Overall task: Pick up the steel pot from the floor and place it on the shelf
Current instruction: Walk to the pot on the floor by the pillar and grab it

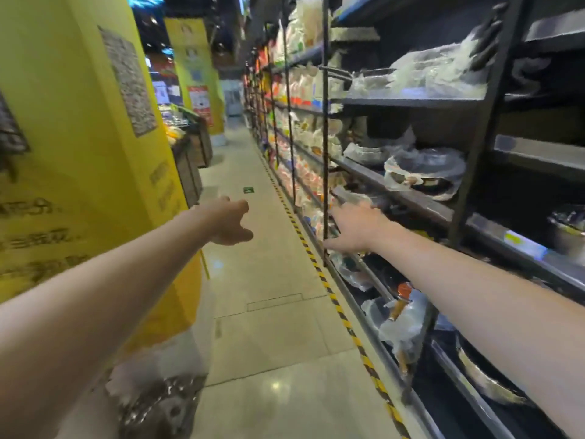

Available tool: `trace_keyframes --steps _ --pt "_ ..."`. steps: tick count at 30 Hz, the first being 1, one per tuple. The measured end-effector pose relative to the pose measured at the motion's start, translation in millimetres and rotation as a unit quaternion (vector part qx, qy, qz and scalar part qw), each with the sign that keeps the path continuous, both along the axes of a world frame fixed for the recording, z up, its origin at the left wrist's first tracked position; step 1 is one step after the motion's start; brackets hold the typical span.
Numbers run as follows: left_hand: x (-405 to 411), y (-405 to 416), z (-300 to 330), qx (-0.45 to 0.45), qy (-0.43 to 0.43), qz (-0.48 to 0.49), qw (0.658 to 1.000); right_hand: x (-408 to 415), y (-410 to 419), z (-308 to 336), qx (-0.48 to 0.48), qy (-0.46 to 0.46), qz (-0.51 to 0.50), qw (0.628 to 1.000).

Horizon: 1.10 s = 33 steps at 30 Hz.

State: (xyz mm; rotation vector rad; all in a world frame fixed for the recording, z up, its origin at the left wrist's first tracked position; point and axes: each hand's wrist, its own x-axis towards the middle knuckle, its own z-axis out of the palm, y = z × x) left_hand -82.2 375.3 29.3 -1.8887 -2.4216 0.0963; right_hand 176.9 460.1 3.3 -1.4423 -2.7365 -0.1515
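Observation:
My left hand (229, 221) is stretched out over the aisle floor, fingers loosely apart and holding nothing. My right hand (356, 231) reaches to the dark metal shelf (421, 205) on the right, palm down and fingers spread, beside a thin upright post (325, 172). Its fingertips are at a plastic-wrapped item (351, 196) on the shelf edge; no grip shows. A blurred, shiny, plastic-covered object (158, 403) sits low at the bottom left by the yellow pillar; I cannot tell if it is the steel pot. A steel pot-like item (568, 234) stands on the shelf at the far right.
The shelf rack runs along the right, full of wrapped pans (425, 174) and packets. A yellow-black hazard strip (335, 301) marks its base. A yellow pillar (79, 160) stands on the left. The tiled aisle floor (272, 312) runs ahead between them.

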Motion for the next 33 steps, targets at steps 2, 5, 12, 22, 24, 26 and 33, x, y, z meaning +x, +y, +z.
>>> trace_keyframes --steps 2,5,12,22,24,26,33 --pt "-40.9 -38.5 -1.4 -0.001 -0.001 0.055 0.999 -51.0 -13.2 -4.2 -0.002 -0.008 0.039 0.999" --pt "-101.0 -106.2 -1.8 0.007 0.005 0.130 0.992 -126.8 -38.6 -4.5 0.015 -0.006 0.092 0.996" --pt "-237.6 -255.7 -4.7 0.016 0.038 0.265 0.963 -300.2 -121.1 -9.1 0.053 -0.008 0.212 0.976" --pt "-390.1 -370.6 -37.1 0.013 0.000 0.355 0.935 -468.6 -205.2 -22.7 0.056 -0.002 0.300 0.952" --pt "-408.8 -365.2 -43.7 0.027 -0.026 0.347 0.937 -486.2 -206.7 -25.8 0.050 0.004 0.307 0.950" --pt "-421.2 -350.5 -51.9 0.042 -0.044 0.333 0.941 -501.8 -203.1 -29.9 0.043 0.016 0.316 0.948" --pt "-447.7 -266.9 -111.2 0.044 -0.039 0.264 0.963 -545.1 -157.1 -91.4 0.038 0.061 0.346 0.935"
